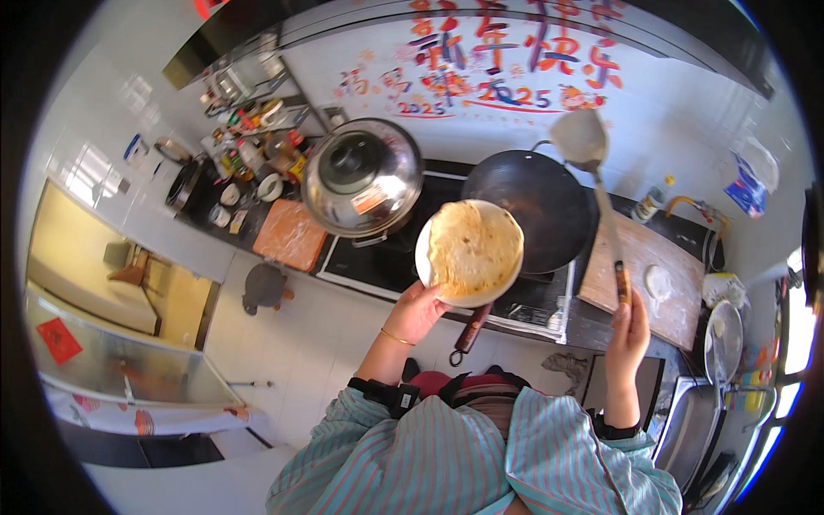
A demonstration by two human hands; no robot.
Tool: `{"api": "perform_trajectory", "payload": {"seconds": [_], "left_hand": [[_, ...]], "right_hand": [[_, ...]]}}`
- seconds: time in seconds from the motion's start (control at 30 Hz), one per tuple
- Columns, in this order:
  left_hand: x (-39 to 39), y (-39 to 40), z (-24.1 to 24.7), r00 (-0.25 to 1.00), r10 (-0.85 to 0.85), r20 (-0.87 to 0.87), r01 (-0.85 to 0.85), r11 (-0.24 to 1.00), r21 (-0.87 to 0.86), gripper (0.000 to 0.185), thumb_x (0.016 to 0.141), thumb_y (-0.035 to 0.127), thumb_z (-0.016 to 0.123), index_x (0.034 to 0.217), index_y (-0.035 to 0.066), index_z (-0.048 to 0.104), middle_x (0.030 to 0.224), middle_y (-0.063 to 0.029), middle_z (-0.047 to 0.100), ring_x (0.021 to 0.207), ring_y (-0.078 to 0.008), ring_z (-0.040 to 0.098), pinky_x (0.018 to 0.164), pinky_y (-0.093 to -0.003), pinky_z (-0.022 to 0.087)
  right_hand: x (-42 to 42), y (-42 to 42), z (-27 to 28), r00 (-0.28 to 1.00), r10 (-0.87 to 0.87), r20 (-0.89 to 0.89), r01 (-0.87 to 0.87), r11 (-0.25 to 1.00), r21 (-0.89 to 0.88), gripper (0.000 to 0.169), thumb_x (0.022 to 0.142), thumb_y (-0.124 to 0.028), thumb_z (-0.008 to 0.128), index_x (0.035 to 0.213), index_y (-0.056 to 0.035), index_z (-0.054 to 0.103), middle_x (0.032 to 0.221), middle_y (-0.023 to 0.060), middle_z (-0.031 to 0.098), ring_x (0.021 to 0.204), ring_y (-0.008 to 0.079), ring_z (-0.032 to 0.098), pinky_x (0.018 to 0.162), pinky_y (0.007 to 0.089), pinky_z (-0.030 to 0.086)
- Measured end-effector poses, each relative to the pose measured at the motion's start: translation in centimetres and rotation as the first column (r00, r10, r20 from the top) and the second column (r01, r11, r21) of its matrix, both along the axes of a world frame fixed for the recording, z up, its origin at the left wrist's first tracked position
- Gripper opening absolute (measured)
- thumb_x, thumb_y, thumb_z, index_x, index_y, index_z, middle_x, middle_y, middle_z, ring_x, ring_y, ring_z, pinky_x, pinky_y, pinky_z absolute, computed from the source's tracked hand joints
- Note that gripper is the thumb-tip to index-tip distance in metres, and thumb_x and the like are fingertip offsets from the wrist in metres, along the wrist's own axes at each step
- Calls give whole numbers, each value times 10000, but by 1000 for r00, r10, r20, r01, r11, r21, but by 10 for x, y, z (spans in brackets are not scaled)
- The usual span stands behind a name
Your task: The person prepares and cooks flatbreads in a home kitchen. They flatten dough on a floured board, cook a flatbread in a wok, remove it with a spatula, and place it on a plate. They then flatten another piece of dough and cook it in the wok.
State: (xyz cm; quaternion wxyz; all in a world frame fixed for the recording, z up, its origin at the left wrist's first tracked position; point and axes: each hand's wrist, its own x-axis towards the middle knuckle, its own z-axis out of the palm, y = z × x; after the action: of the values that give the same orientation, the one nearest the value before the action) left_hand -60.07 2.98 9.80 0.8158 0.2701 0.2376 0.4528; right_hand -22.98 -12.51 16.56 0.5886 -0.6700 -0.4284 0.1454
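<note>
My left hand grips the near rim of a white plate, its thumb by the edge of a browned flatbread that covers most of the plate. Behind and partly beneath the plate from this angle sits a dark wok on the stove, its inside bare apart from brownish traces; its wooden handle points towards me. Held upright by its wooden handle, a metal wok spatula rises from my right hand, with its blade above the wok's far right rim.
A lidded steel pot occupies the left burner. Left of it lies a floured orange board, near bottles and bowls. On the right, a floured wooden board carries a piece of dough. A sink and a small stool are farther out.
</note>
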Motion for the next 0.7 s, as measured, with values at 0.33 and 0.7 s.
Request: {"api": "perform_trajectory", "payload": {"seconds": [0.33,0.7], "left_hand": [[-189,-93,-31,978,145,-153,-181,950,-254,528,1072,100,623,1576,-2,503,1556,-151,621,1442,-291,597,1233,-463,475],[-414,53,-162,716,539,-444,-648,749,-137,335,1072,205,665,1355,37,601,1343,-124,715,1237,-252,694,1128,-418,560]], "right_hand": [[-11,8,-57,996,-92,16,93,994,-56,381,1175,-225,575,1447,31,652,835,-46,505,724,43,413,620,230,333],[-117,8,-57,969,-213,-128,210,977,-38,389,1180,-255,581,1467,-5,660,894,-75,538,751,10,411,628,203,323]]}}
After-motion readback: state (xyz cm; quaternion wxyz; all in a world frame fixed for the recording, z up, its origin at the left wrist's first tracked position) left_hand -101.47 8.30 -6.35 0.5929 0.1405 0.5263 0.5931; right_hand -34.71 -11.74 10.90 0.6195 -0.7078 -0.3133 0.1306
